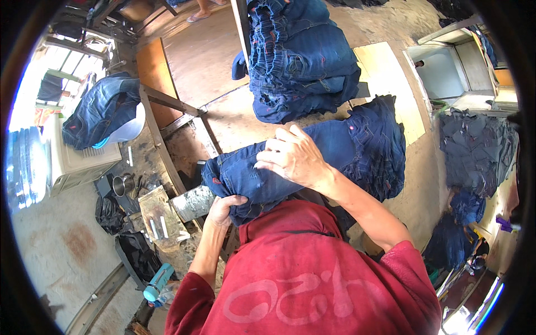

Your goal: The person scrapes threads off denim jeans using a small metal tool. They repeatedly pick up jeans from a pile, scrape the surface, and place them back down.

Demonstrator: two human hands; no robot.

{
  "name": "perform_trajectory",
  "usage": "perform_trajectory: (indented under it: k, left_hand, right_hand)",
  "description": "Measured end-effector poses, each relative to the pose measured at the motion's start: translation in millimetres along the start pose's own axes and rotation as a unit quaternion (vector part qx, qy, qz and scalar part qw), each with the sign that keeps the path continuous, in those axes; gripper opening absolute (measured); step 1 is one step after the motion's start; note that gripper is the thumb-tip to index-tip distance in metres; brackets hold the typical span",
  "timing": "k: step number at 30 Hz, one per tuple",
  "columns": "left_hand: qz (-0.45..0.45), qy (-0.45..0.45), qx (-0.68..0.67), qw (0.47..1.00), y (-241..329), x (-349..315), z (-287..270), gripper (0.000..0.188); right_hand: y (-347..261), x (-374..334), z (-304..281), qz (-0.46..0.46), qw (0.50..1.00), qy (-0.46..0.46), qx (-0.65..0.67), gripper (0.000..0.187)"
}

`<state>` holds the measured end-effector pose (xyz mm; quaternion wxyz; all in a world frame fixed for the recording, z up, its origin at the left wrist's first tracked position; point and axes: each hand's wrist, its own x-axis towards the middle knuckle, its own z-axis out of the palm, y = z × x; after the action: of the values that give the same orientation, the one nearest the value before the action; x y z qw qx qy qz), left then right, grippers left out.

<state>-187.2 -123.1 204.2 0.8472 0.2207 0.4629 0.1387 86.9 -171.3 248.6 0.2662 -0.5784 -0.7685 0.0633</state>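
A pair of dark blue jeans [262,170] lies across in front of me, with one leg drawn over the end of a pale, worn cylinder [192,203]. At its left end my left hand [224,209] grips the near edge of the denim, thumb on top. Above the middle of the leg is my right hand [295,158], its fingers curled and bunched close to the cloth. Whatever those fingers may hold is too small to make out. Toward the right, the rest of the jeans lies bunched in folds [379,148].
A tall stack of folded jeans [304,61] stands just beyond. More jeans [103,109] hang over a white tub at left. Below are a metal mug [123,184], a board with white sticks [162,218] and a turquoise bottle [158,282]. Dark garments [477,151] lie at right.
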Motion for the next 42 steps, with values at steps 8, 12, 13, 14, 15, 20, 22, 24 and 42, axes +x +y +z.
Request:
perform_trajectory:
  k: [8, 12, 13, 14, 15, 20, 22, 24, 42]
  left_hand:
    - [-0.005, 0.035, 0.01, 0.999, 1.3, -4.7, 6.8, 0.081]
    - [-0.013, 0.057, 0.021, 0.998, -1.1, -2.6, 5.4, 0.082]
    - [0.002, 0.029, 0.01, 1.0, -2.3, -1.9, 4.6, 0.082]
    - [0.01, 0.026, 0.006, 1.0, -3.5, -1.4, 3.6, 0.082]
    - [0.022, 0.012, 0.0, 1.0, -4.5, -1.0, 2.8, 0.082]
    - [0.02, 0.022, 0.029, 0.999, -4.7, 0.8, 1.9, 0.082]
    - [0.026, 0.02, 0.024, 0.999, -4.0, 1.0, 3.5, 0.08]
    - [0.051, 0.0, 0.004, 0.999, -3.6, 1.1, 5.6, 0.079]
    - [0.024, -0.002, 0.019, 1.0, -3.6, 8.8, -5.4, 0.072]
  right_hand:
    - [6.4, -1.5, 5.0, -0.027, 0.999, -0.029, 0.029, 0.02]
    - [11.9, -0.4, 3.3, -0.02, 0.999, -0.003, -0.035, 0.021]
    - [13.3, 0.1, 3.0, -0.004, 0.998, 0.012, -0.069, 0.021]
    - [15.1, -0.6, 1.8, 0.027, 0.999, 0.022, 0.015, 0.021]
    - [15.8, -0.8, 1.5, -0.013, 1.0, -0.002, 0.021, 0.02]
    - [18.0, -5.0, 2.0, -0.021, 0.999, -0.017, -0.019, 0.021]
    - [18.1, -7.8, 3.0, -0.013, 1.0, -0.018, -0.005, 0.02]
    - [17.4, -9.7, 4.5, -0.013, 0.997, -0.028, 0.077, 0.019]
    - [33.6, -1.4, 8.6, 0.064, 0.996, -0.028, -0.064, 0.015]
